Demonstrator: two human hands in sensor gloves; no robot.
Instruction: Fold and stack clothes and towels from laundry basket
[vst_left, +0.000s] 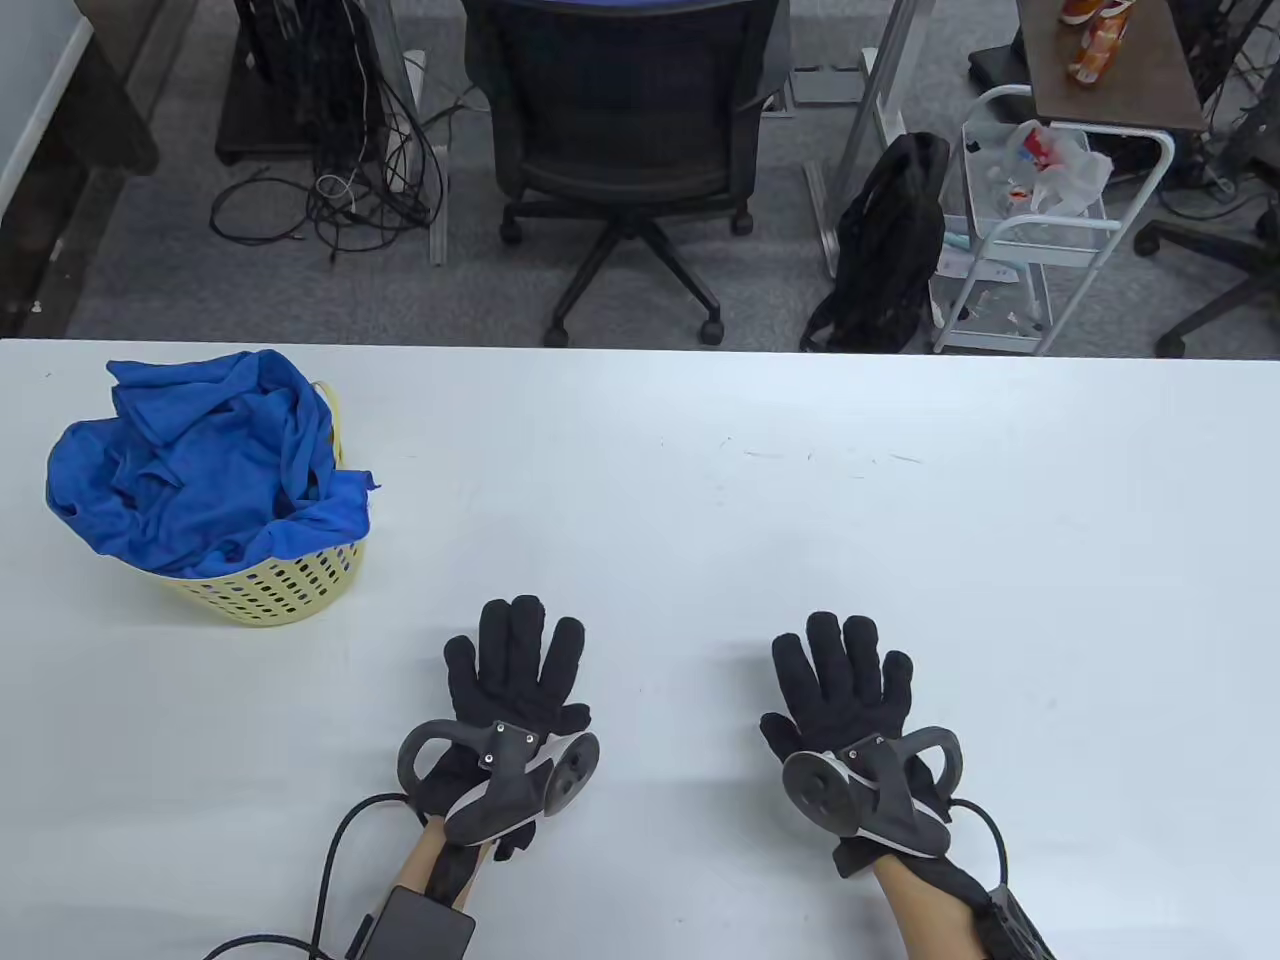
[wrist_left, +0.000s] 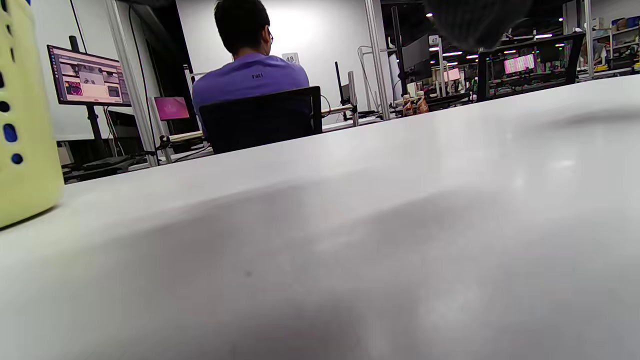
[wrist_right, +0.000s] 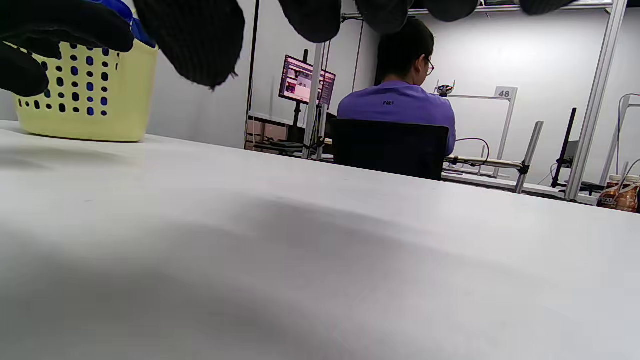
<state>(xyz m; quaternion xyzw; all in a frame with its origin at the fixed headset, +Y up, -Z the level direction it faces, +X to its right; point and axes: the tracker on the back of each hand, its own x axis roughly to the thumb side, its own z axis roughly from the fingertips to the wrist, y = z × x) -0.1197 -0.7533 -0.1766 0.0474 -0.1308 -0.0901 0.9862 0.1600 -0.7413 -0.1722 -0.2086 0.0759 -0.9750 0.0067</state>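
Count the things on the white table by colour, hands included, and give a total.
Blue: 1, the crumpled blue cloth heaped in the basket.
Yellow: 1, the perforated laundry basket.
Black: 2, the gloved left hand and right hand, both flat on the table.
Total: 4
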